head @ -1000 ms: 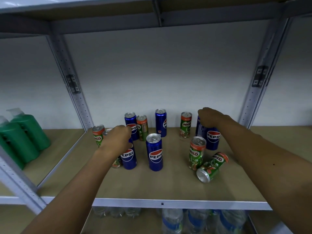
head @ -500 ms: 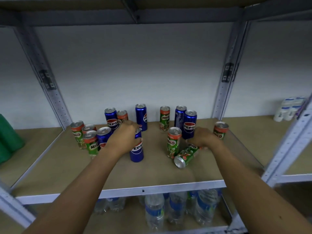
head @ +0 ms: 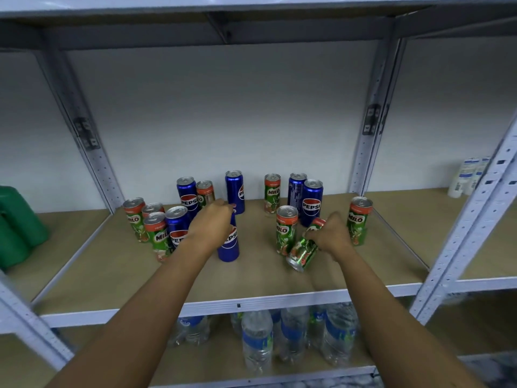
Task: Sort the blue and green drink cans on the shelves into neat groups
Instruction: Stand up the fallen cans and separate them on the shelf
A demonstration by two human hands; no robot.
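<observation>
Blue Pepsi cans and green Milo cans stand mixed on the wooden shelf (head: 117, 278). My left hand (head: 210, 226) grips the top of an upright blue can (head: 229, 245) near the middle. My right hand (head: 330, 233) holds a green can (head: 303, 252) that lies tipped on its side, its top toward me. An upright green can (head: 286, 229) stands just left of the tipped one. Several green cans (head: 158, 236) and a blue can (head: 177, 226) cluster at the left. Two blue cans (head: 312, 201) stand at the back right, and a lone green can (head: 358, 219) at the far right.
Grey metal uprights (head: 372, 130) frame the bay. Green bottles (head: 16, 228) sit on the neighbouring shelf to the left, white bottles (head: 467, 176) to the right. Water bottles (head: 257, 340) fill the shelf below. The front of the shelf holds nothing.
My left hand left the blue can at the left cluster and took the middle blue can. My right hand came off the back right blue cans down onto the tipped green can.
</observation>
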